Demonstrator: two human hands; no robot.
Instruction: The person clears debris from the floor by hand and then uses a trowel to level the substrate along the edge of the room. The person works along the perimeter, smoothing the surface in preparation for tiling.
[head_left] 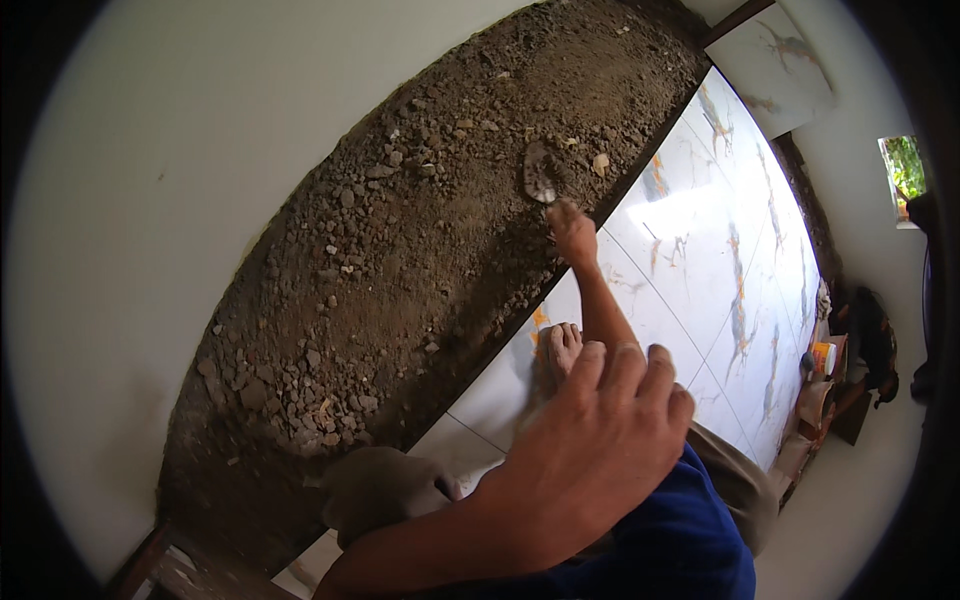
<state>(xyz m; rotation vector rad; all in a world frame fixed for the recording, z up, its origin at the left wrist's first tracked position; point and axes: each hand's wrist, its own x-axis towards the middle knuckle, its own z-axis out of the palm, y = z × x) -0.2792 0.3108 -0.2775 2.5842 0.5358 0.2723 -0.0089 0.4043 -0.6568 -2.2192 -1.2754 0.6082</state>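
My right hand [573, 234] is closed round the handle of a trowel [538, 175]. Its dirt-smeared blade lies against the loose brown soil [430, 240], close to the edge of the tiles. Much nearer to the camera, my left hand [610, 420] hovers with its back showing. The fingers are slightly bent and a little apart, and I see nothing in them; the palm is hidden. Beyond its fingertips, part of my bare foot [561, 348] rests on the glossy white tiles [690, 270], which bear grey and orange veins.
A pale wall [180, 190] bounds the soil strip on the left. Stones and rubble [290, 400] gather in its lower part. A loose tile [775, 65] leans at the far right corner. Assorted items, among them an orange and white container [823, 358], line the right wall.
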